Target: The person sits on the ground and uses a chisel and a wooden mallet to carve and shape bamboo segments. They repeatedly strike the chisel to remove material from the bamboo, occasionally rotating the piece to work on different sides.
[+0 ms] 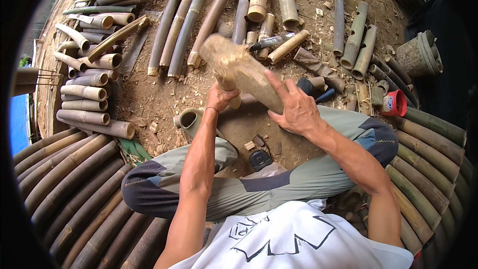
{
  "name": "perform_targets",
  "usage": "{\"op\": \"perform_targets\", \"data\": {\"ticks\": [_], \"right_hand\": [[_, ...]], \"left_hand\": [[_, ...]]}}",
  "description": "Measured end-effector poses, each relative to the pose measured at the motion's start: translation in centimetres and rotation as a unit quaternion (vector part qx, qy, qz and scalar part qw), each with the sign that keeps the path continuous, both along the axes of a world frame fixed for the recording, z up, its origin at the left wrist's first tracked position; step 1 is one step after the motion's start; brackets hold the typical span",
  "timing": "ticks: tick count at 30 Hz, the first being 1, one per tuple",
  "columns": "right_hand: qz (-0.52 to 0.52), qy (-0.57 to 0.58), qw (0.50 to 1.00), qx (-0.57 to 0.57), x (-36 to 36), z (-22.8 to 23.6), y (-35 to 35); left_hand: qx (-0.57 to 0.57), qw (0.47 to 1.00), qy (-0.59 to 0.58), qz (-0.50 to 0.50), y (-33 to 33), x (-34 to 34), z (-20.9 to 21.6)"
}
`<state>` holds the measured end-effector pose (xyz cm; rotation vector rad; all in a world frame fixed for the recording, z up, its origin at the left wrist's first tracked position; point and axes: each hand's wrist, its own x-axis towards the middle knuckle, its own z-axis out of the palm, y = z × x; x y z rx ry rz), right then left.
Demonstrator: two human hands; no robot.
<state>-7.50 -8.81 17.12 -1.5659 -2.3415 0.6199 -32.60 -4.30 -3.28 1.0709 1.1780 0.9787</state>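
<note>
A thick, light-brown block of wood is held tilted above the ground between my knees. Its upper side is worn and frayed into loose fibres. My left hand is closed round a short, round, pale wooden piece below the block; I cannot tell whether it is joined to it. With my right hand I grip the block's near end, index finger along one edge and thumb at the other. Beside my left forearm, a bamboo tube shows its hollow end. A black tape measure lies between my legs.
Bamboo tubes are stacked at left, and long bamboo poles lie ahead. A blade rests among them. Notched bamboo pieces, a red cup and a grey bucket are at right. Wood chips litter the dirt.
</note>
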Motion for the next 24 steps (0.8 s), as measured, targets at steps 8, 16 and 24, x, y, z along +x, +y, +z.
{"op": "perform_targets", "data": {"ticks": [8, 16, 24], "right_hand": [[-0.143, 0.343, 0.928, -0.026, 8.6, 10.5, 0.7], [-0.337, 0.436, 0.830, 0.085, 18.4, 13.6, -1.3], [-0.417, 0.460, 0.783, 0.047, 19.0, 12.6, -0.7]], "left_hand": [[-0.139, 0.835, 0.513, -0.141, -3.0, 3.3, 4.1], [0.180, 0.833, 0.505, -0.133, 9.3, 17.2, 2.4], [0.095, 0.845, 0.486, -0.202, 16.3, 19.8, -4.5]]}}
